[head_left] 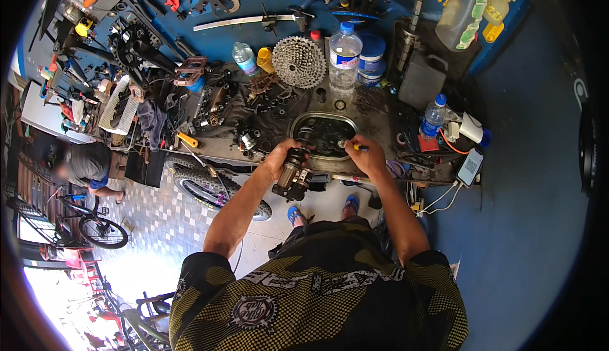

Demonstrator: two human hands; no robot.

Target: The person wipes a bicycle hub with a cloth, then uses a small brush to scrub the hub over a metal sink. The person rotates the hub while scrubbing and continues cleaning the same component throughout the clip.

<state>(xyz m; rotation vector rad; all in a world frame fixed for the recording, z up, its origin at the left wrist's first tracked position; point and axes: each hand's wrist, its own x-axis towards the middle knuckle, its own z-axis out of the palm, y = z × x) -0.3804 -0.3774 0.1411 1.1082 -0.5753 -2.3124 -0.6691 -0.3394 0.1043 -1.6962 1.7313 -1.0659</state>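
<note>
My left hand [280, 157] is closed around a black bicycle shock absorber [293, 175], held tilted at the bench's front edge. Just right of it, my right hand [369, 157] grips a slim tool with a yellow part on its handle [360, 148]. The tool's pale tip points left over an oval metal tray [324, 114]; I cannot make out its kind. Dark liquid and some small parts lie in the tray. Behind the tray, a small black ring [340, 105] rests on the bench.
A large cassette [298, 62], a clear bottle [345, 59] and blue tubs [372, 56] stand behind the tray. Loose parts crowd the bench's left. At right are a small bottle [432, 116] and a phone [470, 167]. A bicycle wheel [203, 186] sits below; another person [92, 164] is far left.
</note>
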